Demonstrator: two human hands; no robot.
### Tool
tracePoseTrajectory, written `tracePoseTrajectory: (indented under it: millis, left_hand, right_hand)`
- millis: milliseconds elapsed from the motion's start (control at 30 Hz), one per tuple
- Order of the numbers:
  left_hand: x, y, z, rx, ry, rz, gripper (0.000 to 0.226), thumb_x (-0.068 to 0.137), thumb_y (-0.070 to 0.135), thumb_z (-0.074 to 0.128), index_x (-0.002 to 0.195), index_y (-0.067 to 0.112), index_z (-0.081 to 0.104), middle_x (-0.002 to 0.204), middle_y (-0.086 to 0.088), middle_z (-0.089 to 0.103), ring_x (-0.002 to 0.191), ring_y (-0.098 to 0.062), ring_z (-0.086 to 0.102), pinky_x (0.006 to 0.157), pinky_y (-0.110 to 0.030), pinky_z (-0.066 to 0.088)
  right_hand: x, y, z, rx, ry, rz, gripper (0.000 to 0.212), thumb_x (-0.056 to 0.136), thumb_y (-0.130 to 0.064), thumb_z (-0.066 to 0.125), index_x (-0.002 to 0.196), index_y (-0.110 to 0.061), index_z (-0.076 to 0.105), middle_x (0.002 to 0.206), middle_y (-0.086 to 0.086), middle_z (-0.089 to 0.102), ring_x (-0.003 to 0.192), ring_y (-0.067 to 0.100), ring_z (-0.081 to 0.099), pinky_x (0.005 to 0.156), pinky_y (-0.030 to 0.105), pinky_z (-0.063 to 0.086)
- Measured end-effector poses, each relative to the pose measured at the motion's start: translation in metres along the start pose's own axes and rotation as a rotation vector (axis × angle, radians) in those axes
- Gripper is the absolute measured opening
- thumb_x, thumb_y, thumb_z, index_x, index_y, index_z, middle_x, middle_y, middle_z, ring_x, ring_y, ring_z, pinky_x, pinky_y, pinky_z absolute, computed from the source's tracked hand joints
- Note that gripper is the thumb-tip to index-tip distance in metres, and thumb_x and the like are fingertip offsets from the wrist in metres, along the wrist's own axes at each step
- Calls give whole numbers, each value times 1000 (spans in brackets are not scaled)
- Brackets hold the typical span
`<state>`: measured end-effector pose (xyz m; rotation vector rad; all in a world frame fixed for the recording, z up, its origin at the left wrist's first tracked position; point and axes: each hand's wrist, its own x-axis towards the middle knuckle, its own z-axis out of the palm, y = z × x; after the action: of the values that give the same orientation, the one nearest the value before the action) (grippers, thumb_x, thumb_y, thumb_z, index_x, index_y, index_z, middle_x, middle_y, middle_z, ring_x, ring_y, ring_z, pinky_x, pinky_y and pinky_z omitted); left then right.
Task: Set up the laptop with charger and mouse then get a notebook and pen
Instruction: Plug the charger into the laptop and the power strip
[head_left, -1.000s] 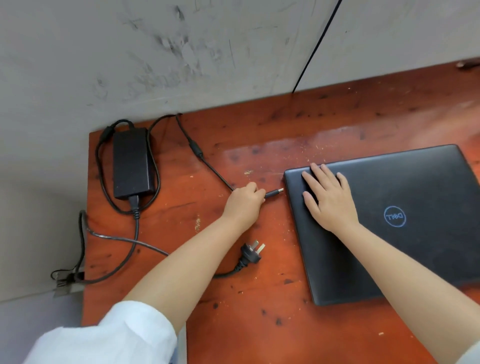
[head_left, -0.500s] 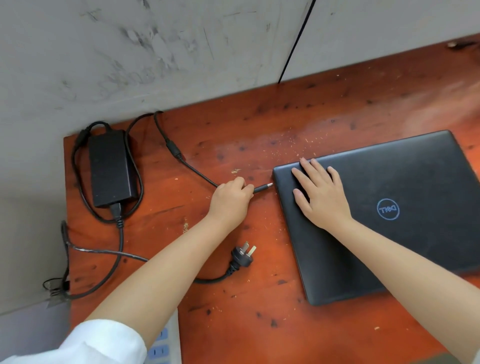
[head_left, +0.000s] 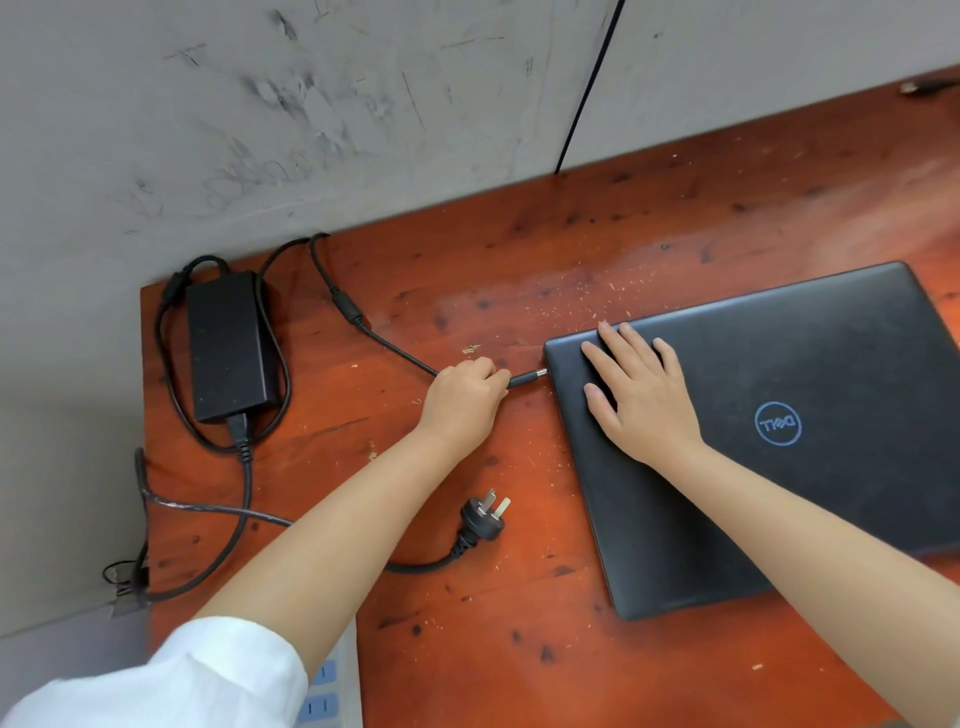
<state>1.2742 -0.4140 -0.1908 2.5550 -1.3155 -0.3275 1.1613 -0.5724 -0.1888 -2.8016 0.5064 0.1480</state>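
Charging step: the left hand (head_left: 464, 400) pinches the charger's barrel plug (head_left: 527, 378), its tip at the closed Dell laptop's (head_left: 810, 415) nine-o'clock edge; the right hand (head_left: 641, 397) lies open, flat on the lid. Next: seat it squarely, then connect the wall plug (head_left: 485, 517), loose on the worktop (head_left: 519, 649).

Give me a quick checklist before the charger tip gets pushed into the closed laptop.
1. Left hand pinching the thin black barrel connector: ok.
2. Connector tip at the edge of the closed black laptop: ok; whether it meets the port: cannot tell.
3. Right hand flat on the lid, bracing the laptop: ok.
4. Black rectangular power brick lying flat on the red-brown wooden desk, cable slack: ok.
5. Black three-pin wall plug plugged in: not ok, it lies loose on the desk.
6. Mouse, notebook, pen in view: not ok.
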Motion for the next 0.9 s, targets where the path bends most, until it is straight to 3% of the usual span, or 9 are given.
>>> tracePoseTrajectory:
  millis: [67,167,900]
  left_hand:
    - [-2,1,-4,-1,19,49,12,67,-7,77,77,-7,71,63,-22,67,55,-36,64,50,-35,54]
    - [-2,-4,-3,19,70,125,21,55,-7,86,72,-5,73,59,-18,69,52,-35,64,47,-33,55]
    - [22,0,-1,104,31,316,28,52,-6,87,48,-2,60,44,-15,56,39,-26,56,42,-21,49]
  right_hand:
    - [0,0,0,-4,-4,-1,59,84,-35,25,126,-5,54,138,18,49,131,37,41,107,55,30]
    - [1,-1,0,-8,-10,3,60,84,-36,25,126,-5,53,139,18,48,132,36,41,107,55,30]
    - [2,4,7,-41,14,-15,55,85,-33,29,126,-7,54,138,16,50,130,34,44,105,54,33]
